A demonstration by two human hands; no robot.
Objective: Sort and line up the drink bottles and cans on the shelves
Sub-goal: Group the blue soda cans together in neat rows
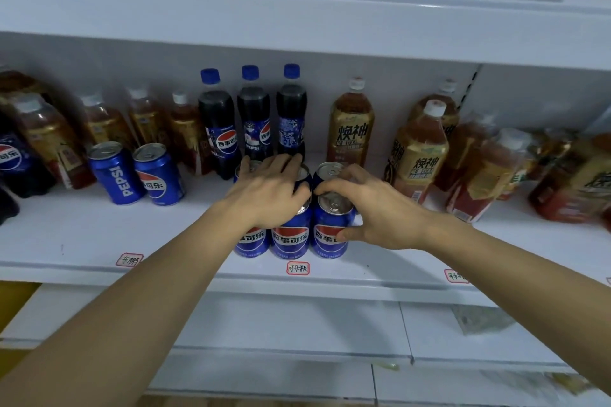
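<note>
Block of blue cola cans (291, 238) stands upright near the front edge of the middle shelf (82, 241), just behind the centre price label (298, 268). Left hand (267, 190) lies across the can tops on the left of the block, fingers extended and relaxed, grasping nothing; right hand (373, 208) has thumb and fingers curled round the front right can (330, 235). Three cola bottles (254, 116) stand upright directly behind the block; two more cans (135, 173) stand well to its left.
</note>
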